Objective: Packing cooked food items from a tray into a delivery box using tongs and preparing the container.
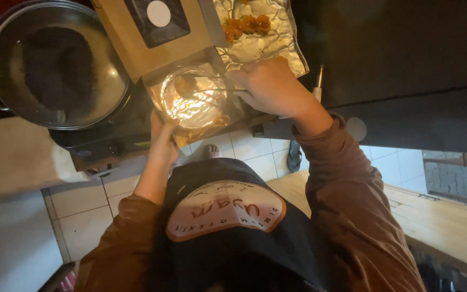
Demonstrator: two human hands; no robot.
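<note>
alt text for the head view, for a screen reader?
Seen from above, a person's left hand steadies a foil-lined brown box while the right hand holds a spoon over the foil. Beyond it lies a foil tray with orange pieces; a large lidded steel pot sits to the left on a stove.
</note>
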